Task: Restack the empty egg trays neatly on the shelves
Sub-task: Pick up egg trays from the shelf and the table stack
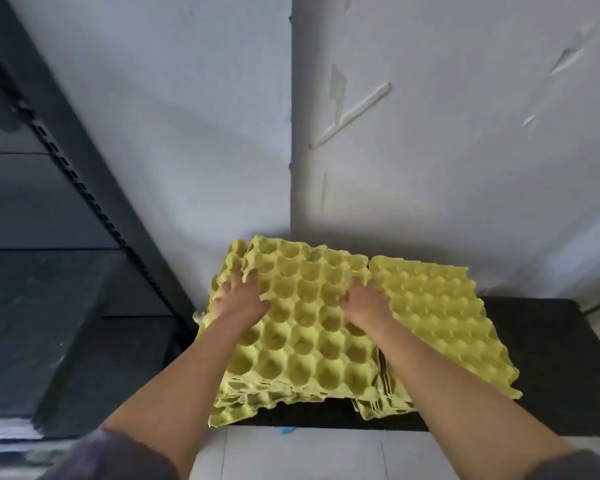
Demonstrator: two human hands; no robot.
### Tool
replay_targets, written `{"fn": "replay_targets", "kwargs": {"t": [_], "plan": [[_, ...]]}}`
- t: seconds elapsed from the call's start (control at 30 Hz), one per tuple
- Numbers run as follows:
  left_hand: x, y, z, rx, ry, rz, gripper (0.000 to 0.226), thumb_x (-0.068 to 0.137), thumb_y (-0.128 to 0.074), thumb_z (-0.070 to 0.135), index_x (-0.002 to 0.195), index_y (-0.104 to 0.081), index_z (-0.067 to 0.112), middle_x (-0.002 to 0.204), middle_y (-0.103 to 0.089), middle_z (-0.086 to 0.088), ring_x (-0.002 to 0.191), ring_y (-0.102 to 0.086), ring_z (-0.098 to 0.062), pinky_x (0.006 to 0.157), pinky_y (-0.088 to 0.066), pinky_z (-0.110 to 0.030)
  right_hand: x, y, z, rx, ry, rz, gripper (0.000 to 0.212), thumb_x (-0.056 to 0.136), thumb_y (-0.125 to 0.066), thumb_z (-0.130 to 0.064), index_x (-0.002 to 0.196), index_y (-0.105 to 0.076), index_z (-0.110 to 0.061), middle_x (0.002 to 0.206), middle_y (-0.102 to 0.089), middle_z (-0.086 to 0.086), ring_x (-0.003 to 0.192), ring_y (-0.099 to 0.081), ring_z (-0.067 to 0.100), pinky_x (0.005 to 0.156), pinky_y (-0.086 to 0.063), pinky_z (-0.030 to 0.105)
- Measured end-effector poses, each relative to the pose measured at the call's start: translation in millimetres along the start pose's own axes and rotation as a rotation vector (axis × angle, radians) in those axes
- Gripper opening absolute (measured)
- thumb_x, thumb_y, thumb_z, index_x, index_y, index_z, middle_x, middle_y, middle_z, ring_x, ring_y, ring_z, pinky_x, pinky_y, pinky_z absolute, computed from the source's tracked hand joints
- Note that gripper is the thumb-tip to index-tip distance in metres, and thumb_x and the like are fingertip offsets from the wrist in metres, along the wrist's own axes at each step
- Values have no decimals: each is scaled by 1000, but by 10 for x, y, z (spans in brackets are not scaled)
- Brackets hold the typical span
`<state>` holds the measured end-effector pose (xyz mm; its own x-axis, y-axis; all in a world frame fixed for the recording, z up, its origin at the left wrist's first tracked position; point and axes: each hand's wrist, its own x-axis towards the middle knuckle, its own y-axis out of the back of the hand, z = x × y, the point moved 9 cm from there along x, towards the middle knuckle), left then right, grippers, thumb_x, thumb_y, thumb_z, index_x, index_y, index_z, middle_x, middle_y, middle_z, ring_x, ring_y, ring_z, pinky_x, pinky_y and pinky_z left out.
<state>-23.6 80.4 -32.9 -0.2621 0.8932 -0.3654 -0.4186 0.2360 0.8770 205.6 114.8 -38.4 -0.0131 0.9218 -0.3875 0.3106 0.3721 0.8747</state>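
Both forearms reach up from bottom of frame toward centre. L hand (241,301) palm down, fingers spread straight. R hand (366,304) palm down, fingers bent, tips hidden.

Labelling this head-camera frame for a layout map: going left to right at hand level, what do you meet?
Dark shelving rack → left hand → top tray of the left stack → right hand → right stack of egg trays.
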Motion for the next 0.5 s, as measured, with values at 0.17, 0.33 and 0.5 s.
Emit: {"fn": "replay_targets", "kwargs": {"t": [0.17, 0.33, 0.5], "plan": [[41, -325, -405, -312, 305, -52, 91, 79, -69, 34, 148, -12, 21, 147, -25, -14, 132, -31, -37, 103, -35, -50, 157, -254, 256, 291, -213, -117, 75, 96, -50, -38, 153, -3, -22, 153, -15, 25, 137, -30, 42, 109, -30, 46], [71, -258, -576, -431, 349, 26, 57, 80, -64, 32, 130, -42, 18, 123, -53, -8, 112, -49, -32, 85, -47, -45, 251, -340, 326, 377, -274, -87, 84, 91, -57, -42, 152, -2, -27, 148, -27, 23, 132, -35, 43, 106, -35, 46], [4, 25, -506, -495, 259, 154, 53, 82, -63, 20, 132, -45, 13, 120, -55, -10, 103, -54, -29, 90, -44, -41, 212, -91, 306, 485, -239, 63, 85, 85, -62, -43, 150, -10, -29, 140, -29, 25, 123, -41, 44, 99, -40, 47]]}}
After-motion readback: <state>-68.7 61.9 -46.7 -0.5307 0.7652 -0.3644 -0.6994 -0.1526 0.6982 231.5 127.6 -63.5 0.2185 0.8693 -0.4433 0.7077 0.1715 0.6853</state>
